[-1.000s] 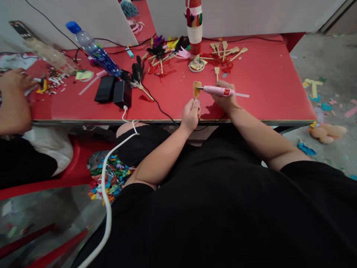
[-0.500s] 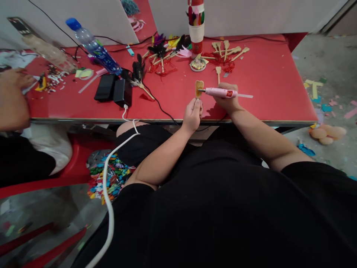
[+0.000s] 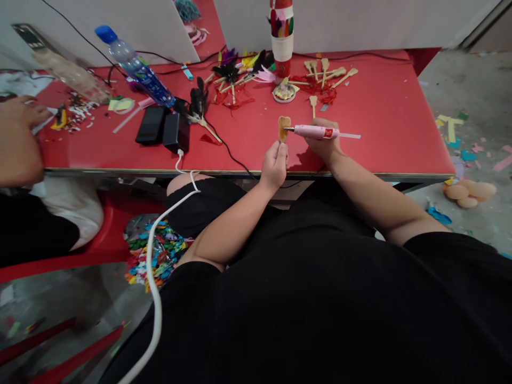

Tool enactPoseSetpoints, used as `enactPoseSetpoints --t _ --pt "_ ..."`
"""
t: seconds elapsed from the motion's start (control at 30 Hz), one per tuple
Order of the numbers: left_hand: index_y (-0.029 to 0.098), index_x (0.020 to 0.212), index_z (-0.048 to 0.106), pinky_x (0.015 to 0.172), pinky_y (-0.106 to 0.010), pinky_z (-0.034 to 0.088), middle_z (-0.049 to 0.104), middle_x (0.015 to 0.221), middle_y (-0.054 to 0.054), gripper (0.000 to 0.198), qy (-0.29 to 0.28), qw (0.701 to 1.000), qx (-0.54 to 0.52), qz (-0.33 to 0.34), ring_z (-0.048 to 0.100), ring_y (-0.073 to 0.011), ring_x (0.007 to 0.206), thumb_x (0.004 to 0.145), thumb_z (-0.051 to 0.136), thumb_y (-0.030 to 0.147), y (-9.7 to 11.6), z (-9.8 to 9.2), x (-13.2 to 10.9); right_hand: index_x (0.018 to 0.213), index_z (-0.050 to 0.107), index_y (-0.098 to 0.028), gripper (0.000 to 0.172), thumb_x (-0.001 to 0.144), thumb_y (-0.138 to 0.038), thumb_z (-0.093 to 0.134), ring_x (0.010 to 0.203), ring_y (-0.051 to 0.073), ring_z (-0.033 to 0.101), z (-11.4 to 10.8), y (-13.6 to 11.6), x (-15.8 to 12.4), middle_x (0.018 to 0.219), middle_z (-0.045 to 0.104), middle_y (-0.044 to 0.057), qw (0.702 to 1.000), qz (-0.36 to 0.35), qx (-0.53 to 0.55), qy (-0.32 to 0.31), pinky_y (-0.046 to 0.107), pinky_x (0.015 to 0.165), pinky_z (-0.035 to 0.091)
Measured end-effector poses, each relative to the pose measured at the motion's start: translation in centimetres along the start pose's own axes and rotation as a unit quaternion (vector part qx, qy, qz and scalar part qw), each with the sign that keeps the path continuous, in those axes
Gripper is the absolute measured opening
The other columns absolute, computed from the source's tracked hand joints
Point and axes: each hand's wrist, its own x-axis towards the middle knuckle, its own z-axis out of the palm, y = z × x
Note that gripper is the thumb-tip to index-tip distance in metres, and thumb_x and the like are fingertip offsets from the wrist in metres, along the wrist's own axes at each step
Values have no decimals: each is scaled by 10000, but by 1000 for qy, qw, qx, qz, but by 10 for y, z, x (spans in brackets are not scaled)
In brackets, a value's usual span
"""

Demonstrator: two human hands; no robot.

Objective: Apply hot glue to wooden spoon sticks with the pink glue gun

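My left hand (image 3: 274,164) is closed on the lower end of a small tan piece (image 3: 284,128) with a shiny amber face, held upright above the red table. In my right hand (image 3: 326,144) is a pink glue gun (image 3: 315,132), its metal tip at the right side of the tan piece. A clear stick pokes out of the gun's rear. Just behind, a wooden stick piece (image 3: 313,105) lies on the table, and a round dish (image 3: 284,93) holds yellowish bits.
Behind are a red-and-white cylinder (image 3: 282,48), wooden pieces (image 3: 325,69) with red threads and black feathers (image 3: 199,96). Bottles (image 3: 140,74), a black box (image 3: 176,132) and another person's hand (image 3: 28,112) are left. A white cable (image 3: 151,256) crosses my lap.
My left hand and the tan piece have shifted very slightly left. My right hand and the glue gun have moved slightly left too.
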Motion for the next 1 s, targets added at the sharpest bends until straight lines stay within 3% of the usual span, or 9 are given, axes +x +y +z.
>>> enactPoseSetpoints --t 0.17,0.33,0.57,0.77,1.0 --pt "271 856 459 548 -303 308 400 674 59 734 -5 999 29 31 358 -128 558 1068 582 962 -6 -2 2 730 547 -305 492 961 -637 827 652 205 581 1 -7 -1 677 587 -8 1000 6 3 -2 412 677 573" --pt "269 849 453 537 -293 311 398 666 60 692 -10 999 24 33 358 -124 548 1122 567 895 -8 -2 2 733 543 -296 587 1019 -758 765 630 195 555 3 -10 -1 675 589 -3 999 -14 30 11 408 649 515" --pt "262 850 485 528 -282 301 423 665 56 652 -11 999 23 34 366 -122 555 1155 577 830 -9 -3 1 755 552 -302 675 954 -904 781 676 212 576 5 -7 0 679 587 1 999 8 32 7 400 649 535" --pt "260 846 493 519 -282 296 412 660 58 637 -7 1000 14 24 353 -118 542 1170 582 800 -8 -2 0 727 537 -292 681 993 -884 746 634 197 570 10 -1 1 659 568 -8 999 -15 35 30 408 636 554" --pt "259 848 477 515 -271 292 395 666 60 627 -10 1000 13 15 357 -117 549 1176 589 782 -4 -1 -2 720 538 -285 640 974 -763 879 653 199 585 9 0 3 670 586 -14 998 -11 54 33 428 675 640"
